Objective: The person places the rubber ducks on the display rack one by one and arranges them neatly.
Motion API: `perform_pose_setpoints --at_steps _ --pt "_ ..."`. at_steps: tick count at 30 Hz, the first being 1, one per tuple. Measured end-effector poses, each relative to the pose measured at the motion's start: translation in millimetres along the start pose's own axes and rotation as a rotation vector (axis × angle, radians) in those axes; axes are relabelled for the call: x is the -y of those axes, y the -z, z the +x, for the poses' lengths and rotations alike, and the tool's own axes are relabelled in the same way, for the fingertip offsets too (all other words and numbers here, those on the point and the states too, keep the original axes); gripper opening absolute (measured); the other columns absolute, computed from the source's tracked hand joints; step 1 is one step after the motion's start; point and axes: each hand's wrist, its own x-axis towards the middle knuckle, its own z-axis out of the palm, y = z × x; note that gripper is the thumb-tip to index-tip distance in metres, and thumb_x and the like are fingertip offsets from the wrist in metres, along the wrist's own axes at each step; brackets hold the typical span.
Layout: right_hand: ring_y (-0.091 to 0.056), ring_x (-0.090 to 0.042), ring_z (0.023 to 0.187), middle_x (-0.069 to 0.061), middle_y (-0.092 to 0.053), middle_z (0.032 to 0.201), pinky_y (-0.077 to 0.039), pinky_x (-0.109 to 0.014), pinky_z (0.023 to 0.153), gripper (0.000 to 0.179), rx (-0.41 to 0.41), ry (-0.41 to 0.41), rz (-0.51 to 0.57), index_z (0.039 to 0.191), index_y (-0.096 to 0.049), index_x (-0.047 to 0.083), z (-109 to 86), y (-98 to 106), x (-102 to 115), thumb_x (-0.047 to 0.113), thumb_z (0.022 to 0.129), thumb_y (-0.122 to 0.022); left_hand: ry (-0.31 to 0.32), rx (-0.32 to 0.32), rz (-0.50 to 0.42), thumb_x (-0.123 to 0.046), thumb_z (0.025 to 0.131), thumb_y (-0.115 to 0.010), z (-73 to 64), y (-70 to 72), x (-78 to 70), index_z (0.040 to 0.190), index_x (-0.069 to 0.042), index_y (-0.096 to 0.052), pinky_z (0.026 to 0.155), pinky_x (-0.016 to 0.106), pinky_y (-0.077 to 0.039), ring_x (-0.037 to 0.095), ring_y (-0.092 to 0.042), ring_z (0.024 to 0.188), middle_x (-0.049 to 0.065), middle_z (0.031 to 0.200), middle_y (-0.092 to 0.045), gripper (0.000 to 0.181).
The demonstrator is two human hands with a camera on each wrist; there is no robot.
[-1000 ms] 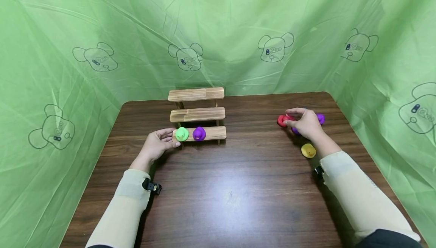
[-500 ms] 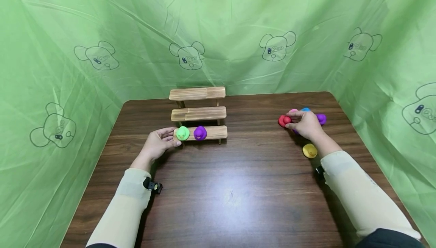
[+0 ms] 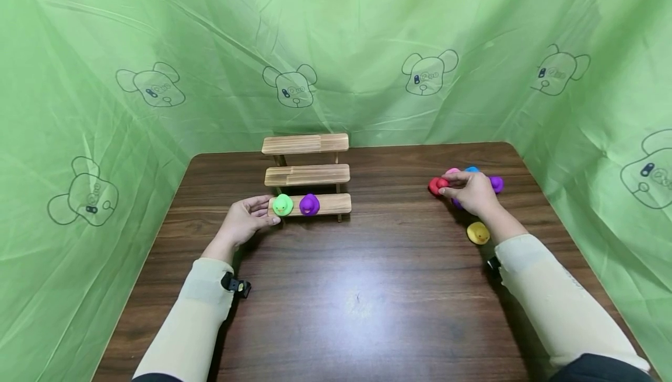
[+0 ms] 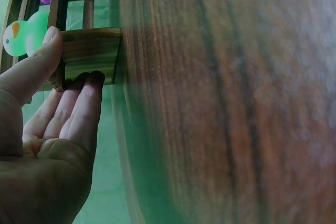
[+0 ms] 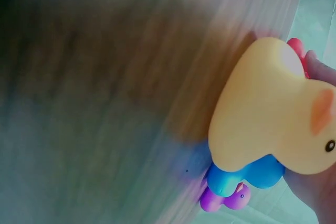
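Observation:
My left hand (image 3: 243, 221) holds the left end of the bottom step of a wooden three-step display stand (image 3: 336, 203). In the left wrist view, its thumb (image 4: 44, 59) lies on the step's edge and the other fingers reach toward the stand's side. A green rubber duck (image 3: 282, 204) and a purple rubber duck (image 3: 309, 204) sit on that step. At the right, my right hand (image 3: 474, 192) pinches a red rubber duck (image 3: 437, 185) low over the table. In the right wrist view, a yellow duck (image 5: 257, 108) hides most of the red one.
Around my right hand are a pink duck (image 3: 452, 171), a blue duck (image 3: 472, 169) and purple ducks (image 3: 496, 184), partly covered by the hand. The yellow duck sits nearer, by my wrist. A green curtain (image 3: 367, 108) borders the dark wooden table (image 3: 315, 288).
My right hand has shifted slightly, uncovering more of the pink and blue ducks, and its fingers stay at the red duck. My left hand keeps its place at the stand.

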Motion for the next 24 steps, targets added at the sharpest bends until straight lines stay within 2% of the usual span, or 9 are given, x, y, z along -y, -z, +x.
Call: perform_pose_setpoints --at_steps 5,12,15,19,24 --pt "-0.073 -0.028 0.105 -0.013 -0.078 0.11 -0.052 -0.013 0.079 0.043 -0.026 0.004 0.021 0.126 -0.077 0.008 -1.7 0.5 0.0 0.03 0.09 -0.086 0.005 -0.003 -0.008 -0.002 0.086 -0.087 -0.4 -0.1 -0.9 0.149 0.006 -0.052 0.091 0.016 -0.055 0.039 -0.058 0.13 0.028 0.145 -0.057 0.073" --pt "-0.07 -0.028 0.113 -0.014 -0.075 0.122 -0.055 -0.03 0.096 0.042 -0.073 0.034 0.037 0.122 -0.079 0.01 -7.0 -0.9 9.9 0.032 0.088 -0.088 0.004 -0.001 -0.019 -0.002 0.086 -0.087 0.4 0.5 -0.2 0.149 0.005 -0.052 0.092 0.017 -0.055 0.039 -0.058 0.131 0.028 0.146 -0.057 0.073" --pt "-0.071 -0.026 0.109 -0.015 -0.074 0.122 -0.058 -0.025 0.09 0.04 -0.092 0.069 0.076 0.12 -0.08 0.01 -9.7 -3.1 19.0 0.028 0.086 -0.09 0.003 -0.003 -0.019 -0.001 0.086 -0.087 0.4 0.4 -0.4 0.149 0.006 -0.052 0.092 0.017 -0.055 0.039 -0.058 0.13 0.028 0.145 -0.057 0.073" --pt "-0.075 -0.018 0.094 -0.014 -0.077 0.112 -0.057 -0.014 0.074 0.038 -0.091 0.134 0.122 0.119 -0.08 0.008 -12.8 -7.0 31.9 0.024 0.086 -0.09 0.003 -0.004 -0.02 -0.001 0.086 -0.087 0.2 0.4 -0.7 0.149 0.006 -0.052 0.092 0.017 -0.056 0.039 -0.058 0.13 0.028 0.145 -0.057 0.073" --pt "-0.075 -0.017 0.093 -0.012 -0.077 0.111 -0.057 -0.013 0.071 0.038 -0.08 0.159 0.168 0.119 -0.08 0.007 -17.8 -12.1 46.8 0.024 0.086 -0.09 0.011 -0.004 -0.02 0.0 0.086 -0.086 0.3 0.8 -0.2 0.15 0.006 -0.051 0.09 0.016 -0.056 0.04 -0.057 0.131 0.029 0.145 -0.056 0.073"
